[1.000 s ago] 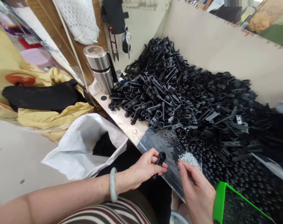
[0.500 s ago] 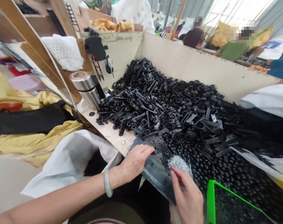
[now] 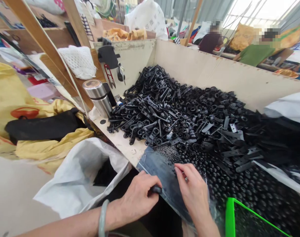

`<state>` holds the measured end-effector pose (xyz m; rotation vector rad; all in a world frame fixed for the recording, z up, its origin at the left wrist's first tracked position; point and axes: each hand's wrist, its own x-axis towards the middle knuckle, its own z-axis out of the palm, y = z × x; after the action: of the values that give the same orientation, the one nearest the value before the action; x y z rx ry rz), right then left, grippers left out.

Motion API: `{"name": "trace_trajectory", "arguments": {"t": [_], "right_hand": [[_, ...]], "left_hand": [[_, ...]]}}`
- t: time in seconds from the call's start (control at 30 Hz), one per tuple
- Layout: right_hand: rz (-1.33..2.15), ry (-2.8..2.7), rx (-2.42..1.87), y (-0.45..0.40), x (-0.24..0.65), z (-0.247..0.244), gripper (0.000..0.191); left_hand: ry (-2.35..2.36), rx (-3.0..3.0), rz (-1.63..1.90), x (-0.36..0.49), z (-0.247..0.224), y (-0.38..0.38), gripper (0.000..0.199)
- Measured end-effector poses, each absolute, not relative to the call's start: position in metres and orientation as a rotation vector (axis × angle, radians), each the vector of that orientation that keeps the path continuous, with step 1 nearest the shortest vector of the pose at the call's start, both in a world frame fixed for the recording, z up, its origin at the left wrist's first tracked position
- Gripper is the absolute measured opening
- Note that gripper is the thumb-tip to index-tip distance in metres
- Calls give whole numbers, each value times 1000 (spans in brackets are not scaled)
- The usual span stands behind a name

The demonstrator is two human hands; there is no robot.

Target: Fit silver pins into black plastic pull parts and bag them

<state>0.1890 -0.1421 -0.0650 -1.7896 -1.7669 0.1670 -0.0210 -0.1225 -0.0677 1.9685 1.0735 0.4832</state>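
Note:
My left hand [image 3: 142, 194], with a pale bangle [image 3: 103, 217] at its wrist, is wrapped round a black plastic part [image 3: 156, 189] at the near edge of the dark mat [image 3: 154, 164]. My right hand [image 3: 193, 187] is over the mat, its thumb and forefinger pinched together beside the small dark pieces; what is between the fingertips is too small to make out. Small grey pieces [image 3: 168, 152] lie at the mat's far edge. Round black pieces [image 3: 251, 184] spread to the right, and black handle-like parts [image 3: 150, 115] are heaped behind.
A steel flask [image 3: 97, 98] stands at the left rim of the bin [image 3: 214, 65]. Red snips [image 3: 109, 75] hang on its wall. A green-framed tray [image 3: 230, 217] is at the lower right, a white sack [image 3: 75, 174] at the left. Two people sit far behind.
My left hand has moved down toward the near edge with the black part. My right hand has moved up and slightly left, now covering the silvery pieces. The view has shifted slightly.

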Motion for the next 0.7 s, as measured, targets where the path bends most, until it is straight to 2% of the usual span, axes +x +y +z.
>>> {"name": "trace_trajectory", "arguments": {"t": [0.13,0.33,0.53,0.7], "right_hand": [[199,-1811,-1793,-137,184,-61,25],[306,-1956,-1721,-183,174,-73,22],[135,-2016,-1688,-191,163,-85,27],[59,-1996,-1725,-190,172,-91,30]], "left_hand": [[1097,1976,528,-23,-76,-121,29],[1133,1982,622,-29,-76,-97,21],[1138,2159,483,-5,-70,-69,22],[1172,2227,394,19,-66,-52,14]]}}
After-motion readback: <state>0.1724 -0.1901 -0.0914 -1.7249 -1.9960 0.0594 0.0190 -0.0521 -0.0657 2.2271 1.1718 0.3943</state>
